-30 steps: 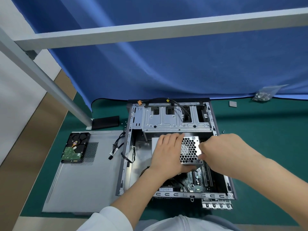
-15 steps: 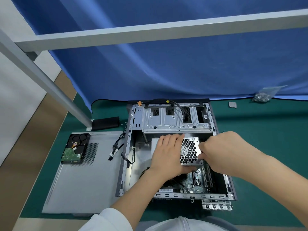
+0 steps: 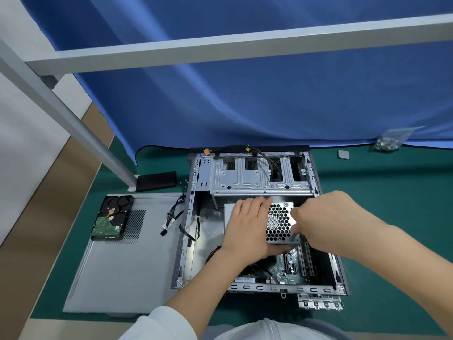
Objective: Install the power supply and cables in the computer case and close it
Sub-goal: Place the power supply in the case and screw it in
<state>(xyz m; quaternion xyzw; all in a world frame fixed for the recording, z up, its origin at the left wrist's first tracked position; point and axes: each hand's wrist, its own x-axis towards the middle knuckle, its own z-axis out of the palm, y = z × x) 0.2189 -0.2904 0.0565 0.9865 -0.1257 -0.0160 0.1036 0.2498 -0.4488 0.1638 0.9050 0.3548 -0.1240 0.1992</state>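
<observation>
The open grey computer case lies flat on the green mat. Inside it sits the silver power supply with a honeycomb grille, just below the drive cage. My left hand lies flat over the power supply's left half, fingers straight. My right hand is at its right edge, fingers curled over that edge near the grille. Black cables trail out over the case's left wall. The motherboard shows below the hands.
The removed side panel lies left of the case with a hard drive on it. A black block sits behind the panel. A bag of screws and a small grey square lie at the back right.
Both hands and the power supply have stayed almost still; the right hand's fingers have shifted slightly along the unit's right edge.
</observation>
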